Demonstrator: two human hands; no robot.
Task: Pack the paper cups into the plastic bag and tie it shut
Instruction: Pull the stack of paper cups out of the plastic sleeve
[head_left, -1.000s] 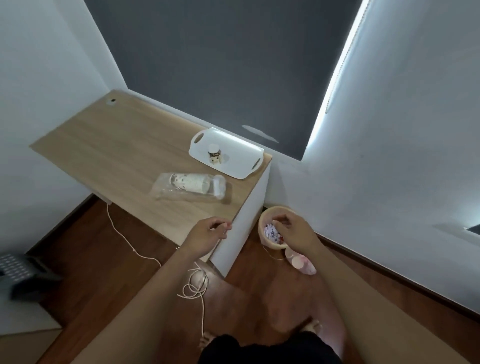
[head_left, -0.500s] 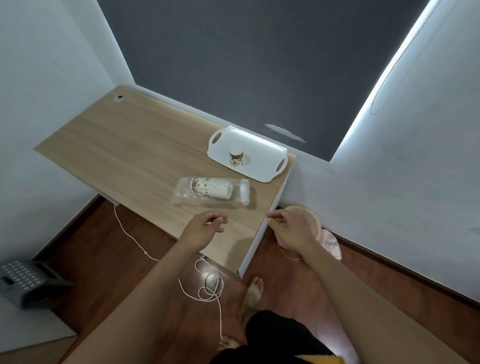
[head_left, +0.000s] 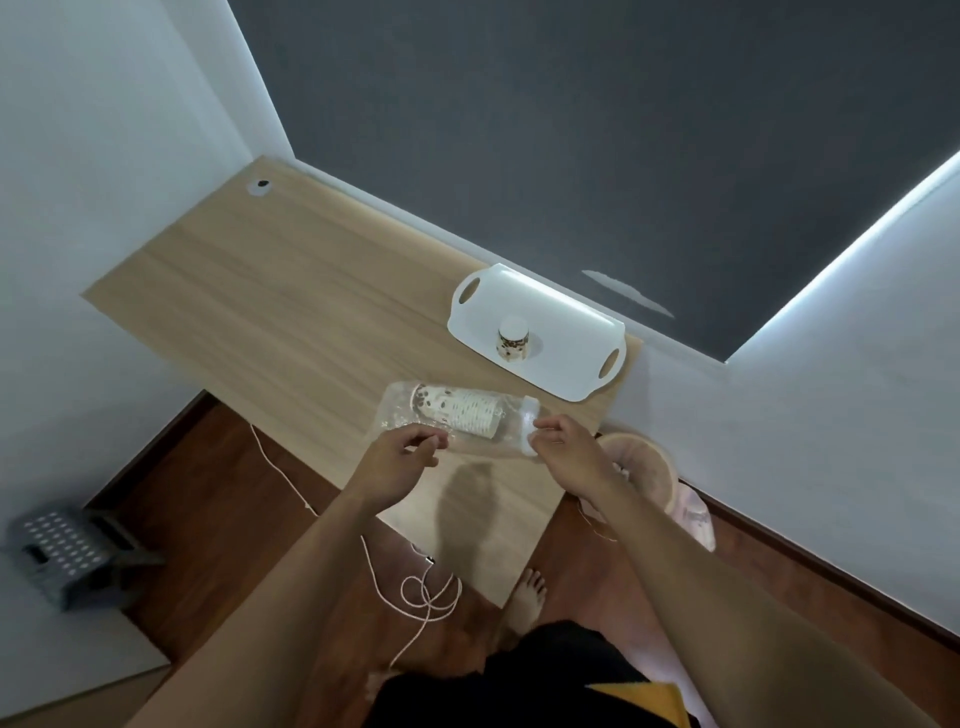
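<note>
Cups (head_left: 462, 413) lie stacked inside the plastic bag (head_left: 395, 415) on the desk (head_left: 285, 312). My left hand (head_left: 400, 462) and right hand (head_left: 566, 452) curl beside it. I cannot tell if they pinch anything. If I tug one end, the stack may slide out. A lone cup (head_left: 513, 339) sits apart on the tray (head_left: 550, 306). String (head_left: 431, 597) lies on the floor.
</note>
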